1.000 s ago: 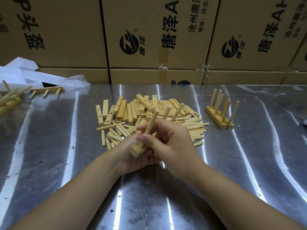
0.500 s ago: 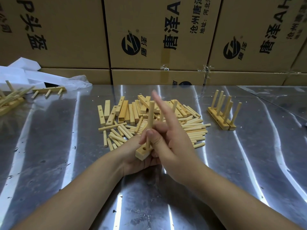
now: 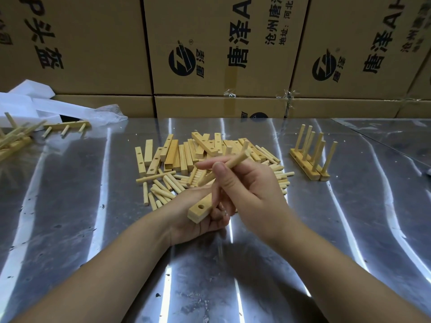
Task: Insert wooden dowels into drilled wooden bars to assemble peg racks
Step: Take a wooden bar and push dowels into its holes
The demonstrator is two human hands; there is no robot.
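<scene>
My left hand [image 3: 186,213] grips a drilled wooden bar [image 3: 200,210] from below; one empty hole shows at its near end. Two dowels seem to stand from the bar's far part, behind my fingers. My right hand [image 3: 254,192] pinches a loose dowel [image 3: 227,164] between thumb and fingers, held slanted above the bar and not in any hole. Behind both hands lies a heap of drilled bars [image 3: 186,152] and, nearer, a scatter of loose dowels [image 3: 163,185] on the metal table [image 3: 70,217].
Two finished peg racks [image 3: 310,157] stand upright at the right. Another rack [image 3: 66,125] lies at the far left beside a pile of racks [image 3: 14,138] and white plastic wrapping [image 3: 35,106]. Cardboard boxes [image 3: 221,54] wall off the table's back edge.
The dowel that stood upright in the bar's near hole is now out of it, tilted in my right hand. The near hole is bare. My extended right forefinger has curled down.
</scene>
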